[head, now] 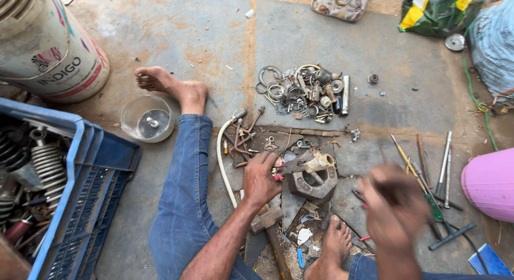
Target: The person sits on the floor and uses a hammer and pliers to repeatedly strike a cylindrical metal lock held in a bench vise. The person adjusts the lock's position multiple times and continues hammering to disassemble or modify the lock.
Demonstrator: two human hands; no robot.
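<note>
- Brass-coloured fitting (319, 162), a short dull-gold tube with a flared mouth, lies tilted across the hollow of a heavy grey metal block (314, 184) on the stone floor (176, 39), between the seated person's legs; the block appears to serve as an anvil that cradles the piece.
- Left hand (261, 178) rests palm down just beside the block, fingers curled and pressed together over a dark flat tool (293, 166) whose end reaches the fitting, seemingly to steady it.
- Right hand (393, 205) is raised near the block and blurred by motion; whether its fingers grip anything cannot be told.
- White hose (220, 162) curves along the jeans-clad left leg (184, 205); a bare right foot (336, 242) sits among scraps just below the block.
- Screwdrivers and rods (433, 173) lie fanned out within reach at the right, near a pink tub (490, 183).
- Farther up the floor, a heap of rings, clamps and small metal parts (305, 92) is gathered together; a clear bowl (147, 118) sits by the left foot.
- Blue crate (80, 205) holding coil springs fills the lower left corner, a white drum (48, 44) above it.
</note>
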